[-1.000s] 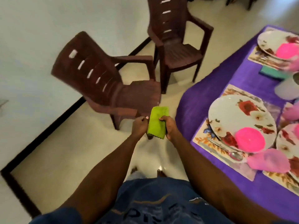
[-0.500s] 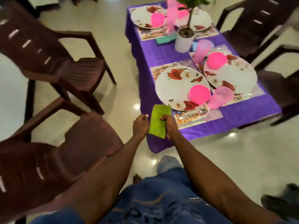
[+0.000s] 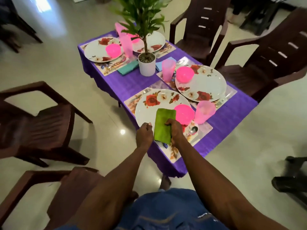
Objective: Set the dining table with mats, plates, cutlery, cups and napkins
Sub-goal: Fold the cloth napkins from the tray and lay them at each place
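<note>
Purple table (image 3: 232, 113) behind; right hand (image 3: 175, 132) grips green napkin (image 3: 163, 126), long axis pointing away; left hand (image 3: 144, 135) curled, empty.

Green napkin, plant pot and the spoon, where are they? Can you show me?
green napkin (image 3: 163, 125): head view, middle of the folded cloth held above the near plate.
plant pot (image 3: 147, 68): head view, white side wall of the pot.
spoon (image 3: 193, 130): head view, shiny bowl of the spoon on the near mat.
</note>
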Available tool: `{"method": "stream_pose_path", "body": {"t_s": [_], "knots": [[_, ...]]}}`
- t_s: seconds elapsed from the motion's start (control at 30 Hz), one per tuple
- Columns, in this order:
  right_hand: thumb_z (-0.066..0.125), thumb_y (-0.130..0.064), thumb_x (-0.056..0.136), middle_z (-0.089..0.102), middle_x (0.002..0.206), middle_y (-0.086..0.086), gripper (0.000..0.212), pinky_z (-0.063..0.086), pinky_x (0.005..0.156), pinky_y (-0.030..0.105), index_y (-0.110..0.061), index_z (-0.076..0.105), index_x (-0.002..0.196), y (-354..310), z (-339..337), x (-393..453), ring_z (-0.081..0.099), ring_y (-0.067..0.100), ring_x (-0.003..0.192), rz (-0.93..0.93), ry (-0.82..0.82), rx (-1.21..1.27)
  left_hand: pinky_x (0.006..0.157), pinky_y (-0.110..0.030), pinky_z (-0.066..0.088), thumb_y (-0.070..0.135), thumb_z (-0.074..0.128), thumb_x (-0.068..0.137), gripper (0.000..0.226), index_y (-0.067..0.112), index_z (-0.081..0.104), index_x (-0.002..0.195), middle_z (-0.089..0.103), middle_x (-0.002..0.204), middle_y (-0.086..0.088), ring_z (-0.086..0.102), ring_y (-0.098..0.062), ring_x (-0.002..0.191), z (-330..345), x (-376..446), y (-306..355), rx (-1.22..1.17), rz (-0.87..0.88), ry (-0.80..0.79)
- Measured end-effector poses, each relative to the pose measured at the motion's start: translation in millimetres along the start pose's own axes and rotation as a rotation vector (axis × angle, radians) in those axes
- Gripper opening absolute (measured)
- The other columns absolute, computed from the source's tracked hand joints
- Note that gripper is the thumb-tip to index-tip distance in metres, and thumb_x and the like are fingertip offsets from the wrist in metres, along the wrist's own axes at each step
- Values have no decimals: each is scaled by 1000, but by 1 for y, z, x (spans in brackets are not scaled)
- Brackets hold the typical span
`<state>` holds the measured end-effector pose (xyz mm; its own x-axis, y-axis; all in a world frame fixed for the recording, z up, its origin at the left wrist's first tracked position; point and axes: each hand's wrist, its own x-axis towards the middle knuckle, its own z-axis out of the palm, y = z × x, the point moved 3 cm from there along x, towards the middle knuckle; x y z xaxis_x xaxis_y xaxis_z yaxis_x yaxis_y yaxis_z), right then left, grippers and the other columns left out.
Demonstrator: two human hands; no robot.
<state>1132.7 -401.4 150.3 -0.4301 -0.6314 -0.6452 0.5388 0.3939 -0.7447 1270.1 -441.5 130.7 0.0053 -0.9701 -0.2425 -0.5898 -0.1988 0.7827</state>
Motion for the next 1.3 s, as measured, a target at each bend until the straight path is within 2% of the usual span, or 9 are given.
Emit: {"method": "stream_pose_path", "body": {"t_s": [0.13,0.3,0.57,0.63,0.73,0.8,0.93,1.1,1.3], "knots": [[60,-20,48,58,79,13,28,47,72,41,-11,59,74,-10,9,15,55,29,76,-12,-34,-31,69,-29,33,30,42,103,34,6,63,94,63,85,-8,55,-26,81,-6,31,19,25,6,43],[58,-19,51,58,76,13,24,45,68,38,-10,59,74,-38,5,18,55,28,72,-48,27,15,66,-35,33,24,46,100,25,7,63,93,68,90,-17,60,-36,85,19,62,59,40,161,-11],[59,-22,47,53,73,15,31,45,65,35,-11,55,75,-56,-33,11,51,30,69,-81,234,211,65,-41,35,23,43,101,26,5,62,96,67,91,-24,60,-43,87,74,90,111,120,482,-283],[58,-18,58,58,78,25,36,53,67,43,2,57,89,-55,-35,-4,59,38,68,-54,258,281,68,-44,40,26,43,103,29,6,63,103,67,94,-25,60,-45,88,82,83,119,132,570,-329],[41,-2,86,63,59,20,19,52,42,29,7,57,80,-40,-44,-16,62,30,45,-34,365,421,70,-43,41,28,40,104,31,6,62,106,68,95,-24,60,-44,89,93,78,129,147,662,-420],[52,-9,74,63,66,17,15,52,46,28,2,59,80,-30,-52,-21,61,26,49,-35,465,492,68,-44,42,32,36,102,35,7,61,100,68,89,-22,62,-43,85,96,74,129,148,724,-468],[58,-16,45,56,78,16,40,50,61,35,-6,58,83,2,-83,-21,54,29,64,-64,657,548,68,-43,44,30,36,102,34,7,61,104,69,89,-22,63,-42,84,96,64,126,164,831,-544],[56,-15,48,65,91,18,46,53,78,52,-6,65,93,20,-121,-23,61,33,81,-101,809,488,71,-38,45,25,38,102,32,7,64,110,70,96,-19,65,-40,88,90,52,124,158,892,-603],[58,-4,71,58,81,12,16,39,60,34,-7,61,86,-13,-131,-31,51,25,70,-55,864,115,66,-29,36,23,42,103,27,7,65,105,69,91,-15,65,-34,85,92,44,128,188,915,-611]]}}
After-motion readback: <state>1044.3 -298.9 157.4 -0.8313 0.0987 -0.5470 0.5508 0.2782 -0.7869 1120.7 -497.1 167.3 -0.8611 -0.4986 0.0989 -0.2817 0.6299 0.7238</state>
